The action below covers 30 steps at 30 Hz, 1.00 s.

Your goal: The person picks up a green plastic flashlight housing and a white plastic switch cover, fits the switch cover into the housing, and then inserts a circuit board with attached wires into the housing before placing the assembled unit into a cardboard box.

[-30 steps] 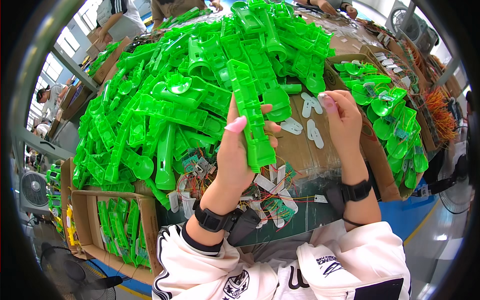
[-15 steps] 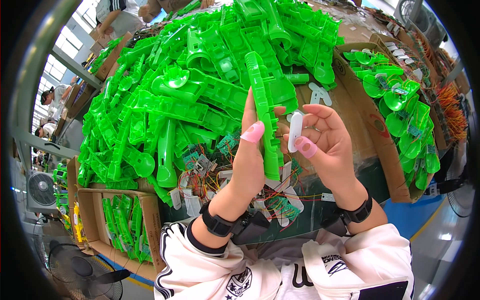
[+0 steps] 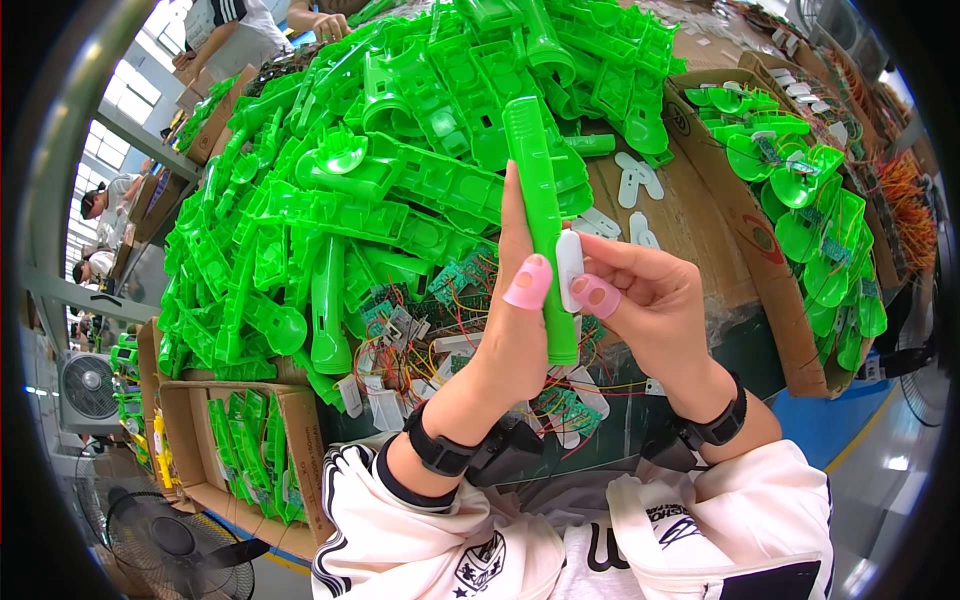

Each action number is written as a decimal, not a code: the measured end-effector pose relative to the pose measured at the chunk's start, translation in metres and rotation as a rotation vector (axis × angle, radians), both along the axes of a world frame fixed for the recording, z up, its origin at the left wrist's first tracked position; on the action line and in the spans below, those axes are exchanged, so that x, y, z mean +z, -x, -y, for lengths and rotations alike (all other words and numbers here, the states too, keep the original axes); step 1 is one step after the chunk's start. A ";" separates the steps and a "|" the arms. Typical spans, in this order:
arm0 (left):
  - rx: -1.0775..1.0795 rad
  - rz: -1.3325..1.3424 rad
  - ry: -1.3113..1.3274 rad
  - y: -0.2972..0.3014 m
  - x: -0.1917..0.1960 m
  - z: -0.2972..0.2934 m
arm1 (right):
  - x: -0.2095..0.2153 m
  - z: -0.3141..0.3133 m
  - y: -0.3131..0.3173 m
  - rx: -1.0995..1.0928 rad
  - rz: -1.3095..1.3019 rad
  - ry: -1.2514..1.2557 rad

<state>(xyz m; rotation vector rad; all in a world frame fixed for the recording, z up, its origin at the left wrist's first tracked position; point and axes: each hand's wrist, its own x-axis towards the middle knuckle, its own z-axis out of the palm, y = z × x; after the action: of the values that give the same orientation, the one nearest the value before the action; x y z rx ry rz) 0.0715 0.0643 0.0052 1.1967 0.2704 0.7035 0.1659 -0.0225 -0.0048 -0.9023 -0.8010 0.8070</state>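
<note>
Upright in my left hand (image 3: 515, 320) is a long green plastic housing half (image 3: 540, 200), its rounded outer side facing me. My right hand (image 3: 650, 300) pinches a white oval plastic piece (image 3: 570, 268) between thumb and fingers. The white piece lies against the right side of the green housing. Both thumbs wear pink finger covers. Below the hands lie green circuit boards (image 3: 568, 408) with red and yellow wires. More white plastic pieces (image 3: 637, 180) rest on cardboard beyond my right hand.
A large heap of green housings (image 3: 400, 200) covers the table's left and far side. At the right stands a cardboard box (image 3: 765, 270) of green parts with boards. Another box (image 3: 300, 440) holds green parts at the lower left, near a fan (image 3: 170, 540). Another person's hand (image 3: 328, 25) shows far off.
The green housing has turned from showing its ribbed inside edge to its smooth outer side. My right hand has moved left, bringing the white piece against it.
</note>
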 end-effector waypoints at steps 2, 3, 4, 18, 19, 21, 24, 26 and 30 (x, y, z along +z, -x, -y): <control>-0.013 -0.089 -0.367 0.001 -0.012 -0.008 | -0.003 0.001 0.000 -0.063 0.072 -0.032; -0.015 -0.089 -0.367 0.000 -0.014 -0.008 | -0.003 0.002 0.000 -0.065 0.072 -0.032; -0.009 -0.093 -0.397 -0.001 -0.017 -0.008 | -0.004 0.002 0.000 -0.068 0.067 -0.039; 0.014 0.071 -0.257 -0.002 -0.010 -0.002 | 0.006 0.001 -0.020 0.089 0.178 -0.067; 0.029 0.035 -0.366 0.000 -0.010 -0.005 | 0.007 0.001 -0.023 -0.004 0.246 -0.111; 0.045 0.005 -0.475 0.001 -0.010 -0.007 | 0.011 0.001 -0.023 -0.078 0.320 -0.180; 0.126 -0.030 -0.622 0.000 -0.007 -0.007 | 0.023 0.004 -0.018 -0.129 0.395 -0.184; 0.121 -0.025 -0.586 0.003 -0.005 -0.008 | 0.026 0.001 -0.011 -0.152 0.327 -0.157; 0.113 -0.029 -0.581 0.003 -0.005 -0.008 | 0.028 0.003 -0.010 -0.126 0.213 -0.051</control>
<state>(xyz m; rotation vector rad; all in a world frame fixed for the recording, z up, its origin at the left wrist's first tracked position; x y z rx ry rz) 0.0688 0.0724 0.0005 1.7541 0.1609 0.8975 0.1763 -0.0254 0.0231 -0.9938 -0.9362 0.5838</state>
